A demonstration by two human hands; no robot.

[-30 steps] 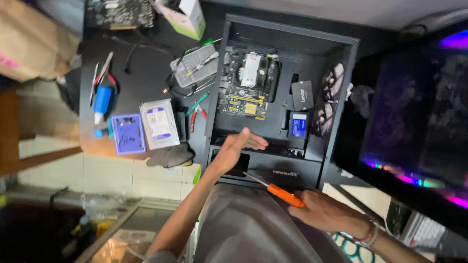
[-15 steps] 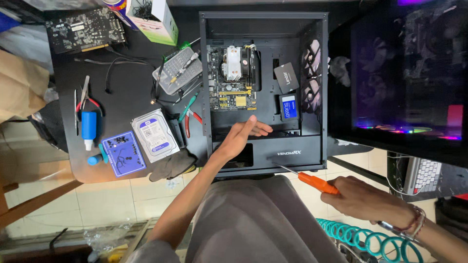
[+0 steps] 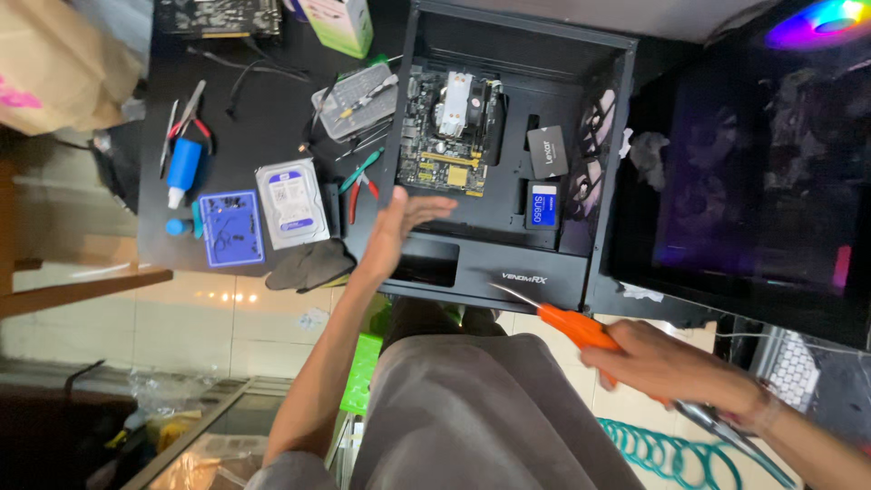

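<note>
I take the open black computer case [image 3: 508, 154] lying on its side as my landmark. My left hand [image 3: 399, 227] hovers flat over its lower-left corner, fingers spread and holding nothing, just below the motherboard [image 3: 449, 136]. My right hand [image 3: 662, 363] is below the case's lower-right corner, off the tabletop [image 3: 263, 109] and above my lap, fingers clamped around the orange handle of a screwdriver [image 3: 562, 319]. Its metal tip points up and to the left at the case's front lower panel, near it; I cannot tell whether it touches.

Inside the case the motherboard already sits in place with its cooler [image 3: 458, 104] on top. To its right, two slim drives are against the tray: a black one [image 3: 547, 151] above a blue-labelled one [image 3: 542, 204]. I judge the main board and those drives to be placed, though I cannot see whether their screws are in.

Left of the case much remains outside: a silver hard drive [image 3: 290, 204], a blue parts tray [image 3: 230, 227] with small bits in it, red-handled pliers [image 3: 358, 186], a clear bit box [image 3: 356, 111] and a blue tube [image 3: 181, 168]. A graphics card [image 3: 218, 16] lies at the far top-left. By my reckoning the build is partway through, with the hard drive and graphics card still uninstalled.
</note>
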